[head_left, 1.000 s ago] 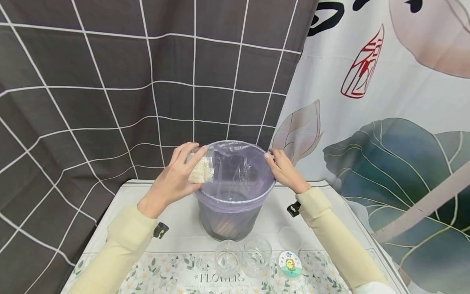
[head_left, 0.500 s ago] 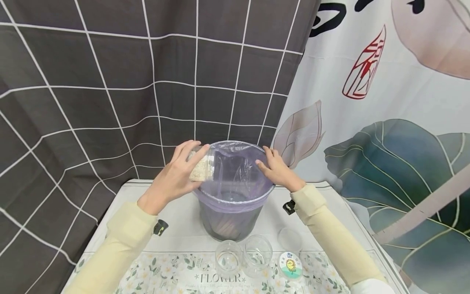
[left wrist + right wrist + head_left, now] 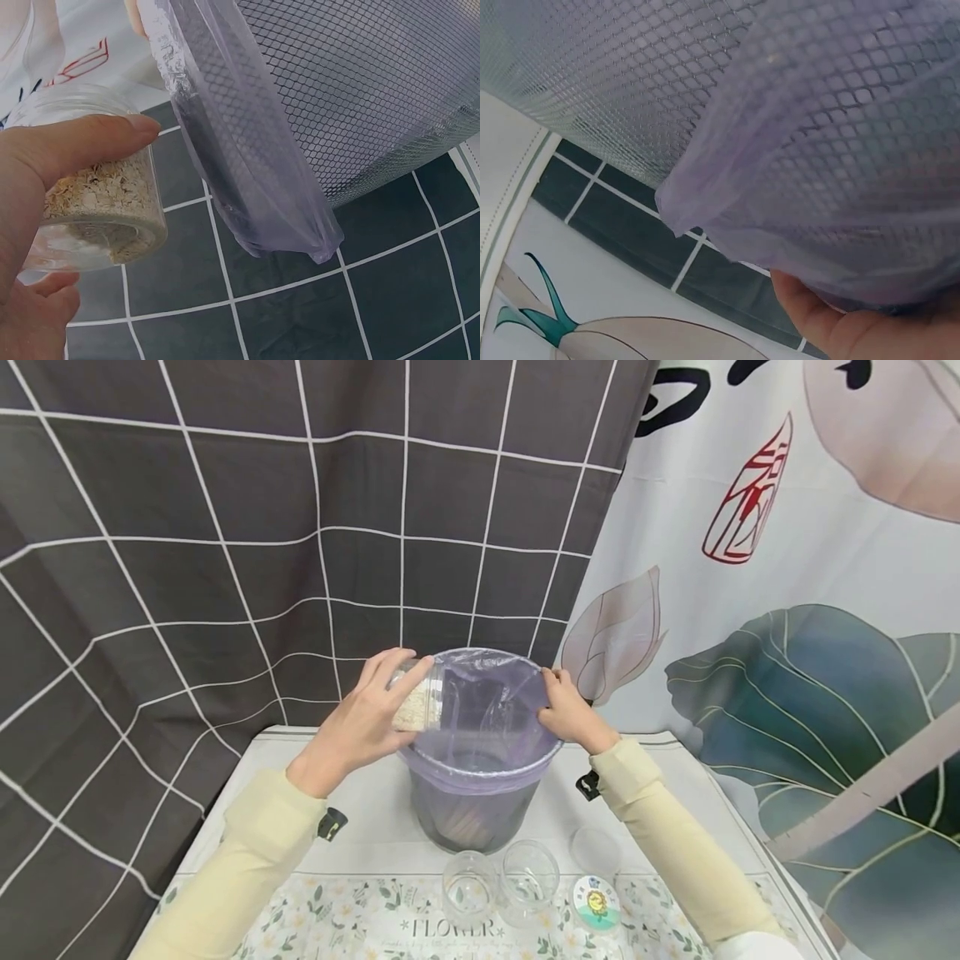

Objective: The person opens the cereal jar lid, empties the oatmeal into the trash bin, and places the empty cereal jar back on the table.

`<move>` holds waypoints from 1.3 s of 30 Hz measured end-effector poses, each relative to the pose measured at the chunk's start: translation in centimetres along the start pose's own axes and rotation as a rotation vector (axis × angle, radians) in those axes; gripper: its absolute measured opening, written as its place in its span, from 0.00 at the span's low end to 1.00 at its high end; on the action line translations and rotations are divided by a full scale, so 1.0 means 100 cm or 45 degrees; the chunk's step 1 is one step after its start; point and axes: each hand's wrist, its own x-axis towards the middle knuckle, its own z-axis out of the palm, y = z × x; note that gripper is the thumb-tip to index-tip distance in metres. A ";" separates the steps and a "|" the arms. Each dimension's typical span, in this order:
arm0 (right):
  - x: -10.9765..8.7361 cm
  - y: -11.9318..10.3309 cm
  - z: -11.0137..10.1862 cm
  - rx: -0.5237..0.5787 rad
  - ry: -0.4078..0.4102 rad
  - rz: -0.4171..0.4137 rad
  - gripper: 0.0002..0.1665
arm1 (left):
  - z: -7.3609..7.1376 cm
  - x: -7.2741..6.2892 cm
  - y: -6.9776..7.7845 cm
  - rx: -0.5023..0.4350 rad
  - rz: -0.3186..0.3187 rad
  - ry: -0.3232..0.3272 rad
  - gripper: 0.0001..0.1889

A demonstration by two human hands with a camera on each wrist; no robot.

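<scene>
In the head view, my left hand [image 3: 352,727] grips a clear jar [image 3: 420,700] of pale dry flakes at the left rim of a mesh trash can [image 3: 472,814]. The jar is tilted sideways, its neck toward the can's opening. Seen from the left wrist, the thumb lies across the jar [image 3: 139,202], and flakes [image 3: 105,187] are still inside. A translucent purple bag [image 3: 487,781] lines the can and folds over its rim. On the right side, my right hand [image 3: 573,714] grips the rim through the bag [image 3: 735,232], its fingers partly hidden there.
Two clear empty containers, one on the left [image 3: 468,887] and one on the right [image 3: 529,877], stand in front of the can. Beside them lie a clear disc [image 3: 596,852] and a round lid with a sunflower picture [image 3: 596,902]. A dark grid curtain [image 3: 360,568] hangs behind.
My right hand lifted its thumb from the rim, spread its fingers and has now curled them over the rim again. The left hand and jar have stayed almost still.
</scene>
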 end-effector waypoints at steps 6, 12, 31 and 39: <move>-0.001 0.000 0.001 -0.001 -0.023 0.135 0.44 | 0.000 0.003 0.001 0.043 0.028 0.009 0.48; -0.001 -0.004 0.000 -0.006 0.012 0.203 0.44 | -0.001 0.006 0.004 0.064 0.031 -0.003 0.48; 0.000 -0.014 0.007 -0.019 0.044 0.304 0.45 | -0.008 0.003 0.005 0.092 0.017 -0.121 0.51; 0.000 -0.012 0.005 -0.022 0.051 0.318 0.46 | -0.008 0.006 0.006 0.083 0.040 -0.132 0.49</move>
